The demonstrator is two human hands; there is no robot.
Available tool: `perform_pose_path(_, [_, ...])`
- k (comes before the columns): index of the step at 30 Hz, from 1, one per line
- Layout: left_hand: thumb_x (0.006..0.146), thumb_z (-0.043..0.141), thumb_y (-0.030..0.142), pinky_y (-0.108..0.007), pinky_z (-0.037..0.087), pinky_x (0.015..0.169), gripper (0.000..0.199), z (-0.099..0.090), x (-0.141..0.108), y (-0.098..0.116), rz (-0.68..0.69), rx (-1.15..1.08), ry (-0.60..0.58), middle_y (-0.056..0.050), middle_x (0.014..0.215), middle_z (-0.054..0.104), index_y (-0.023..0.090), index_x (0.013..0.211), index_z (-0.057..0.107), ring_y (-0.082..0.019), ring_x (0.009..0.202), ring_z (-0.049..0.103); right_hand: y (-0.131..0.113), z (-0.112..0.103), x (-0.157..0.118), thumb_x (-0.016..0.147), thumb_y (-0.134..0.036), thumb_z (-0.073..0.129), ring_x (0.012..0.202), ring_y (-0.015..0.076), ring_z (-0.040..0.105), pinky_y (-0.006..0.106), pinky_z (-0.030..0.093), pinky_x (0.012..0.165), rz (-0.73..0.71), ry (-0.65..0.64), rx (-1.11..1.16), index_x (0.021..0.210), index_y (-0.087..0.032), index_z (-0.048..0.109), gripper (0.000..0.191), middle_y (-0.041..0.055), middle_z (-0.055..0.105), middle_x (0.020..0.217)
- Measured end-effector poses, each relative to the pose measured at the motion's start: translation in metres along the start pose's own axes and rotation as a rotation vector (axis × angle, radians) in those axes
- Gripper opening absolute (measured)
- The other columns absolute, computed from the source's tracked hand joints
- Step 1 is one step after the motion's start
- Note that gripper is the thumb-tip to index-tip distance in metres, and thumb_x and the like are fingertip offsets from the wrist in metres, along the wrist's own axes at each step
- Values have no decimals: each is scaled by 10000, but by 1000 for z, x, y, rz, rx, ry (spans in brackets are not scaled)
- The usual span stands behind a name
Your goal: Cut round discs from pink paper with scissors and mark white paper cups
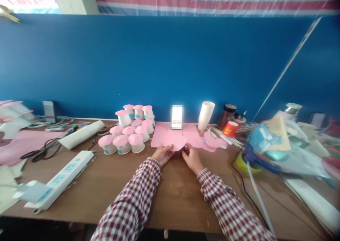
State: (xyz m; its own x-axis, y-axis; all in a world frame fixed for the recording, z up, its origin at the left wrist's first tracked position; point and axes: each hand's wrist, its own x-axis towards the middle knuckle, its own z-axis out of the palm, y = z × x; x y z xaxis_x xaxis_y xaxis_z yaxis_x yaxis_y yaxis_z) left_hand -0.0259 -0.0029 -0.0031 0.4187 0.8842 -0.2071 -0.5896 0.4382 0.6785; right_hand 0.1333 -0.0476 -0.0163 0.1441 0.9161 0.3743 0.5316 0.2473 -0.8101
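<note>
Between my hands is a rounded pink paper piece [176,143]. My left hand [163,154] pinches its lower left edge. At its right edge, my right hand [193,158] is closed around something small and dark, mostly hidden by the fingers, perhaps scissors handles. A flat pink sheet [159,132] lies behind the hands, and a bright upright phone [177,117] stands at its back. Several loose pink paper pieces [211,140] lie to the right of the sheet. Left of it stand several white cups [137,147] topped with pink paper.
A white power strip [67,175] and a white roll [81,134] lie on the left. A stack of white cups [206,115], a red paper cup [230,129] and a dark jar [227,114] stand back right. Plastic bags [292,156] and cables crowd the far right.
</note>
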Motion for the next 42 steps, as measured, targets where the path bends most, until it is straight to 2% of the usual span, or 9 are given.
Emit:
perform_pose_path(8, [704, 666, 75, -190, 512, 552, 125, 0, 2, -1, 12, 6, -4, -49, 698, 662, 94, 813, 608, -100, 599, 614, -2, 2, -2, 762, -245, 533, 759, 212, 674, 321, 520, 720, -27, 41, -85, 1074, -120, 566, 337, 111, 705, 860])
perform_pose_path(15, [714, 652, 66, -191, 501, 545, 113, -3, 4, -5, 46, -8, -1, -38, 684, 654, 86, 819, 617, -90, 574, 595, -6, 3, -2, 771, -268, 523, 795, 224, 671, 343, 512, 754, -18, 75, -125, 1068, -126, 573, 333, 119, 703, 886])
perform_pose_path(19, [713, 659, 75, -198, 504, 557, 135, -4, 5, -5, 54, -12, -9, -48, 713, 659, 84, 841, 616, -101, 611, 606, -8, 5, -1, 779, -307, 521, 811, 237, 659, 369, 498, 771, 4, 104, -178, 1135, -104, 537, 409, 131, 691, 898])
perform_pose_path(25, [705, 674, 87, -198, 503, 570, 168, -3, 3, -5, 53, 0, -32, -63, 754, 667, 90, 862, 613, -110, 648, 614, -7, 8, 2, 772, -334, 534, 807, 247, 654, 369, 492, 756, 51, 110, -230, 1126, -105, 544, 422, 131, 688, 889])
perform_pose_path(33, [696, 686, 97, -188, 500, 552, 181, -4, 3, -5, 39, 4, -71, -70, 731, 662, 74, 862, 617, -115, 649, 619, -4, 5, 4, 773, -378, 515, 748, 240, 656, 356, 493, 717, 62, 132, -171, 1085, -86, 572, 431, 133, 693, 831])
perform_pose_path(42, [694, 684, 91, -201, 498, 570, 202, -2, 3, -3, -15, 25, -91, -78, 760, 661, 73, 883, 615, -114, 651, 614, -2, 8, 4, 774, -353, 504, 709, 226, 648, 324, 479, 661, 5, 83, -212, 977, -134, 595, 312, 97, 690, 793])
